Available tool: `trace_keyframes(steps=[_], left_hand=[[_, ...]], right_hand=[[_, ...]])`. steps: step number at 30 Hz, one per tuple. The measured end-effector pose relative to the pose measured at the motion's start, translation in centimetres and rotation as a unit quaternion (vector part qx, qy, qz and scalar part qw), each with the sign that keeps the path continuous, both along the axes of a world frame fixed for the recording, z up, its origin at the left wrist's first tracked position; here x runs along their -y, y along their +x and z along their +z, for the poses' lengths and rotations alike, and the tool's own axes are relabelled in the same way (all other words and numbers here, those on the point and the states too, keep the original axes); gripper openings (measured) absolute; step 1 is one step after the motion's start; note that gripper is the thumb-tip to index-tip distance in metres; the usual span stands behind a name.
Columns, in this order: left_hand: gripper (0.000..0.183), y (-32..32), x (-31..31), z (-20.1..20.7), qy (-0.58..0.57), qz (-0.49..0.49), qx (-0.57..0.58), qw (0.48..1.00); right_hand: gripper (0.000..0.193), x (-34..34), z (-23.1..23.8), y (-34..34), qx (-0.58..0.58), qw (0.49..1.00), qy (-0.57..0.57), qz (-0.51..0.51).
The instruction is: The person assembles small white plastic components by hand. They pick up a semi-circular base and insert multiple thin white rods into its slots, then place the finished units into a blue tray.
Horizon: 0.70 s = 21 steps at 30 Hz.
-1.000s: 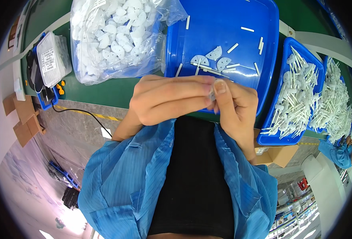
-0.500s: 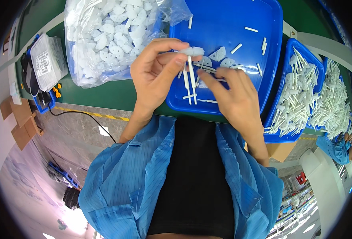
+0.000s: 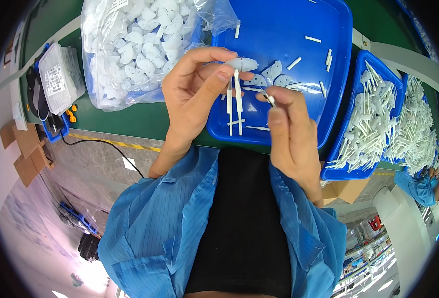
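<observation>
Assembly step in hand, judged: left hand (image 3: 194,92) grasps a white cap with two sticks (image 3: 237,92) above the blue tray's (image 3: 329,124) near edge; right hand (image 3: 286,131) pinches a thin pin (image 3: 268,98), which next needs careful alignment.

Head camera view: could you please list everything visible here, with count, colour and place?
Blue tray: one, centre, with loose white pins and flat pieces.
Plastic bag of white parts: one, clear, upper left.
Trays of finished white parts: at least two, blue, right.
Clear box: one, far left.
Green bench: under all.
Cardboard boxes: brown, several, lower left.
White cap piece with pins: one, held.
Left hand: pinches the cap piece.
Right hand: pinches a thin small part, too small to tell.
</observation>
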<state>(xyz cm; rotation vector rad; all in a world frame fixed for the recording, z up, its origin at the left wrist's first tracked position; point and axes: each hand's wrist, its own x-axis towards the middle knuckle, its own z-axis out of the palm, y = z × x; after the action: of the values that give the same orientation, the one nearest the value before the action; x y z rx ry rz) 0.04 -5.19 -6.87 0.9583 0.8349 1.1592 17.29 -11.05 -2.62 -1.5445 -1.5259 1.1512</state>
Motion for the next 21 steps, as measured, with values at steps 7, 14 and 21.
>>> trace_keyframes(steps=[7, 14, 21], left_hand=[[0.021, 0.8, 0.2, 0.4, 0.025, -0.022, 0.012, 0.999], [0.022, 1.5, 0.8, 0.4, 0.045, -0.034, 0.015, 0.998], [0.02, 1.4, 0.9, 0.2, 0.111, -0.065, 0.011, 0.992]], right_hand=[[0.014, -0.2, -1.5, -1.3, 0.116, 0.98, 0.144, -0.077], [0.008, 0.3, -0.6, -0.8, 0.16, 0.972, 0.16, -0.067], [0.011, 0.7, -1.2, 0.1, 0.127, 0.976, 0.16, -0.077]])
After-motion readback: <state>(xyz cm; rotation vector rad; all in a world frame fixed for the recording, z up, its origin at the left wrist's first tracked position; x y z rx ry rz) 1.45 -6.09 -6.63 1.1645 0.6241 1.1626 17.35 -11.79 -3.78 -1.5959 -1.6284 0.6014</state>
